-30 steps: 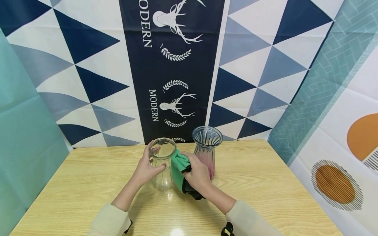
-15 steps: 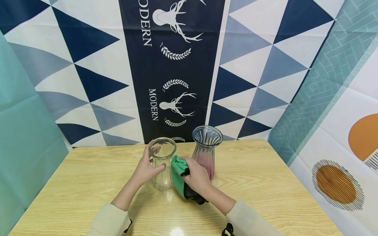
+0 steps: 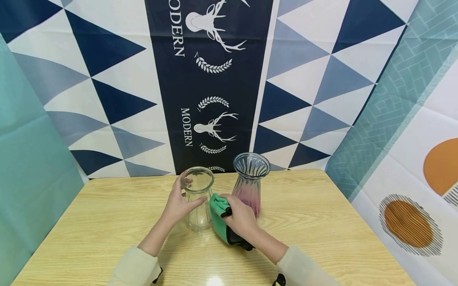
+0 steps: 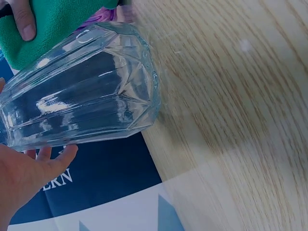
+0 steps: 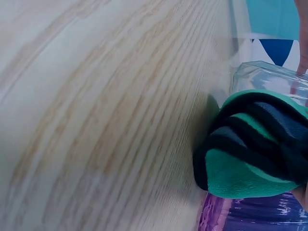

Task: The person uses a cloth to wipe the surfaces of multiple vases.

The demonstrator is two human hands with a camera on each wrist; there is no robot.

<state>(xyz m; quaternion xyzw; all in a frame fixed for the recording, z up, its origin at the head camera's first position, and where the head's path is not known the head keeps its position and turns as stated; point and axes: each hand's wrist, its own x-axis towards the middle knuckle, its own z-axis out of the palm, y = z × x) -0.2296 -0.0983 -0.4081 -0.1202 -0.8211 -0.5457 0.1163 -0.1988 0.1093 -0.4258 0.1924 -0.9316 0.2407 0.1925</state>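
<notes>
In the head view, a clear glass vase [image 3: 198,214] with a thick round rim stands on the wooden table. My left hand [image 3: 181,203] holds it from the left, thumb on the near side and fingers round the far side. My right hand [image 3: 241,216] grips a folded green cloth [image 3: 219,222] with black edging, close against the vase's right side. In the left wrist view the ribbed vase [image 4: 82,91] spans between the left fingers and the cloth [image 4: 53,29]. The right wrist view shows the bunched cloth [image 5: 240,175] hiding much of the vase [image 5: 267,77].
A second glass vase [image 3: 251,174], blue at its flared top and pink below, stands just right of the cloth, partly behind my right hand. The wooden table [image 3: 307,222] reaches back to a patterned curtain [image 3: 211,83]; more hangings flank both sides.
My right hand and the cloth have slid a little lower along the clear vase's right side. My left thumb has shifted slightly right and up on the glass. The vases stay in place.
</notes>
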